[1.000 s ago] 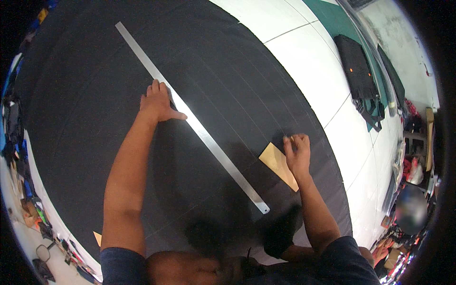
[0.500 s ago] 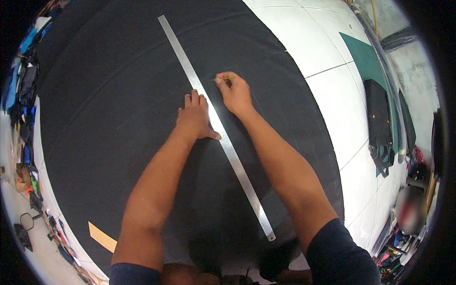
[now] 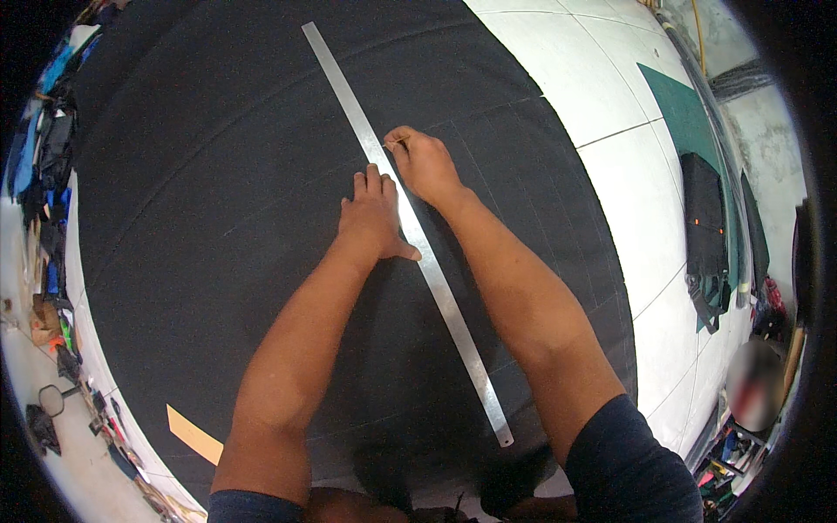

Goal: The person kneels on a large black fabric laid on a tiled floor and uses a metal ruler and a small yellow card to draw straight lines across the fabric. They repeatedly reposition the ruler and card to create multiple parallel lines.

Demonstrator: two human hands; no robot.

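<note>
A long metal ruler (image 3: 446,312) lies slantwise on a large black cloth (image 3: 218,305). My left hand (image 3: 373,216) presses on it, fingers spread flat, fingertips and thumb on the metal and the palm over the cloth to its left. On the ruler's right side, my right hand (image 3: 425,166) is closed in a pinch on a thin pale piece (image 3: 394,142), like a sliver of tailor's chalk; the fingers hide most of it. The tip is close to the ruler's edge. Faint pale lines run across the cloth, several of them right of the ruler.
White floor tiles (image 3: 610,187) border the cloth on the right. Beyond are a dark green sheet (image 3: 676,109) and a black bag (image 3: 704,213). A pale yellow strip (image 3: 193,433) lies beside my left forearm. Clutter lines the far left edge.
My right hand has moved left, bringing the pinched piece up to the ruler's edge. My left hand still presses the ruler. The whole view has shifted slightly.
</note>
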